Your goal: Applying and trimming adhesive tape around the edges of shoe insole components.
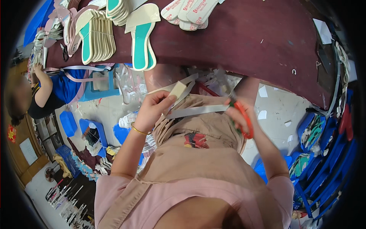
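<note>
Between finger and thumb of my left hand is a small cream rectangular piece, with white strip loops beside it. A flat white strip runs across my lap from near my left hand to my right hand. My right hand is closed round scissors with orange-red handles, and the strip's end meets its fingers. The scissors' blades are blurred and point away from me; whether they are apart cannot be told. Both hands are above the tan apron.
Ahead is a dark red table with stacked cream-and-green insole pieces and white printed insoles. Another person sits at the left. Blue bins stand on the floor, and blue crates are at right. Paper scraps litter the floor.
</note>
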Tool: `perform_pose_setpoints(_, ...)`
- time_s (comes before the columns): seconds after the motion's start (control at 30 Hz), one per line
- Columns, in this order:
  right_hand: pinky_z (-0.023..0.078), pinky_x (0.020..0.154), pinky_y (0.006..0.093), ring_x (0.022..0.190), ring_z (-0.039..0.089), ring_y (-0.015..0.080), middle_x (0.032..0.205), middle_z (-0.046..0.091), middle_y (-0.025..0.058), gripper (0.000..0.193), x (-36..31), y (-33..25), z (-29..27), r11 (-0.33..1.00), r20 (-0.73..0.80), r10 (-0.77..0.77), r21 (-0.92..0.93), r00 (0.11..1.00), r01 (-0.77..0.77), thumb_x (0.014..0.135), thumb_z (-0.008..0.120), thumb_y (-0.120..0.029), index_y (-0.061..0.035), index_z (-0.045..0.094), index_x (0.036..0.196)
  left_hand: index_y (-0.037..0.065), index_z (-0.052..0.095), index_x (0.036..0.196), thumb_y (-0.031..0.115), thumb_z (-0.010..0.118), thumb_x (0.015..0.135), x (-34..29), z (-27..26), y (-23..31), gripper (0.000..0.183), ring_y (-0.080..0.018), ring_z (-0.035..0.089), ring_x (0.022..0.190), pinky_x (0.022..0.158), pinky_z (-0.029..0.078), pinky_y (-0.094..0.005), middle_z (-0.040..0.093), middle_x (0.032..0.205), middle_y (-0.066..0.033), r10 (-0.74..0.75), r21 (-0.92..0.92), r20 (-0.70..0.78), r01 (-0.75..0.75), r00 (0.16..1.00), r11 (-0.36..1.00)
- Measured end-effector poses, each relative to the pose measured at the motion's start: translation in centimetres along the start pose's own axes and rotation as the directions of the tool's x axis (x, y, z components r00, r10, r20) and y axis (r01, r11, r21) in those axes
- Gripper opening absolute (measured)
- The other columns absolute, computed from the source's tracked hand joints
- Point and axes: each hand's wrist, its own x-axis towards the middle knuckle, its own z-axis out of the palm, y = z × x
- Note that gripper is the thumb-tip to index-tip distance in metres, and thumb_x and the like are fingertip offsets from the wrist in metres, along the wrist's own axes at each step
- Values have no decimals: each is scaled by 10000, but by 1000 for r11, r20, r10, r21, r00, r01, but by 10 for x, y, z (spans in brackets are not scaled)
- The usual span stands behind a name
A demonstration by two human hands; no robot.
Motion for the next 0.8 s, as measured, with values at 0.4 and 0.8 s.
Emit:
perform_pose_setpoints(0.4, 478, 730, 271, 787, 629, 204, 1013, 628, 117, 99, 109, -92, 8, 499, -348, -862, -466, 367, 730, 801, 629, -79, 13, 626, 837, -48, 586, 992, 208, 591, 866, 131, 61, 108, 285, -126, 593, 767, 638, 462, -269, 631, 855, -61, 752, 592, 60, -630, 656, 502)
perform_pose_setpoints(0.8, 423, 920, 396, 1111, 521, 285, 1110, 591, 130, 79, 182, -58, 58, 204, 88, -925, -707, 370, 677, 811, 552, -74, -17, 543, 865, -50, 294, 1279, 289, 807, 540, 207, 61, 167, 961, -383, 503, 1084, 914, 434, -392, 477, 1144, -304, 737, 853, 57, -416, 673, 314)
